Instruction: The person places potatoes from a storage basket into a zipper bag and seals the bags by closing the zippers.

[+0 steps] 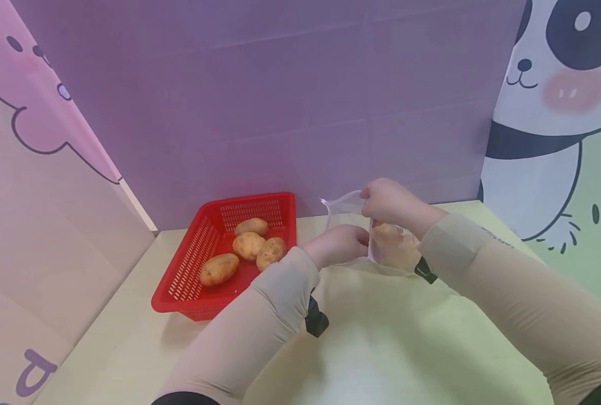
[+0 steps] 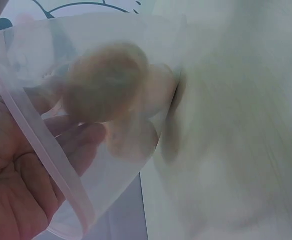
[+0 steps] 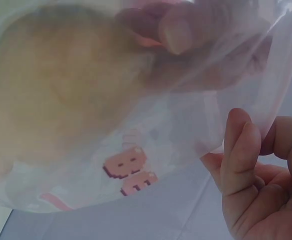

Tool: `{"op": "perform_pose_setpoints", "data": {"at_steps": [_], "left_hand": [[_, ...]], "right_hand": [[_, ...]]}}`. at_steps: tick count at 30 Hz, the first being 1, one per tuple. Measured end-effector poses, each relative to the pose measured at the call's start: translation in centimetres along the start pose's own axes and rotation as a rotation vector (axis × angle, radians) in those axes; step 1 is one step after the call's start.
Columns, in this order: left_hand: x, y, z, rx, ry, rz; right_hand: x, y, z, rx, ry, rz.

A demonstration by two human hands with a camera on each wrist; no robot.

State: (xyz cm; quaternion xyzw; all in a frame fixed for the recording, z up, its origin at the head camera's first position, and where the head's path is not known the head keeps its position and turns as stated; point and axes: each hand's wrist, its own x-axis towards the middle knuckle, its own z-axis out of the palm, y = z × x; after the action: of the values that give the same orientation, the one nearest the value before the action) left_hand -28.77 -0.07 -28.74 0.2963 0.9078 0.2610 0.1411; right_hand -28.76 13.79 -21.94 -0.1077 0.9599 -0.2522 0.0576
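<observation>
At the far left of the pale table (image 1: pixel 421 349) you have a red slotted basket (image 1: pixel 189 264), set against the purple back wall (image 1: pixel 260 101), and four potatoes (image 1: pixel 249 245) lie in it, bunched toward its middle and right side, some of them touching. Just right of the basket, your left hand (image 1: pixel 338 245) is curled around the near edge of a clear plastic bag (image 1: pixel 381 242); in the left wrist view the bag's rim crosses your palm and your fingers (image 2: pixel 75 145) show through the film, so they sit inside or behind the bag's mouth, holding it. Inside the bag is a potato (image 2: pixel 105 87), blurred but plainly round and tan; whether more than one sits in there you cannot tell from these views. The bag hangs between your two hands, right of the basket and toward the far side of the table, with its lower part close to the tabletop; whether it rests there is not clear. Further right and a little higher, your right hand (image 1: pixel 388 202) pinches the far upper edge of the bag, fingers curled over the film, and the right wrist view shows one finger (image 3: pixel 241 160) pressed against the bag's rim with the potato looming large behind the plastic. Small pink printing (image 3: pixel 130 170) marks the bag. At the far right stands a panda panel (image 1: pixel 553 112).
</observation>
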Motion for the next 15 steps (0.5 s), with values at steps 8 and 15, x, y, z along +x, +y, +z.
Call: {"op": "perform_pose_setpoints", "data": {"at_steps": [8,15], "left_hand": [[-0.31,-0.16,0.06,0.044,-0.009,0.024],[-0.85,-0.09,-0.23,0.004,0.007,0.009]], "right_hand": [[-0.15,-0.06,-0.09,0.013,-0.007,-0.005],[0.02,0.11,0.08,0.007,-0.008,-0.007]]}}
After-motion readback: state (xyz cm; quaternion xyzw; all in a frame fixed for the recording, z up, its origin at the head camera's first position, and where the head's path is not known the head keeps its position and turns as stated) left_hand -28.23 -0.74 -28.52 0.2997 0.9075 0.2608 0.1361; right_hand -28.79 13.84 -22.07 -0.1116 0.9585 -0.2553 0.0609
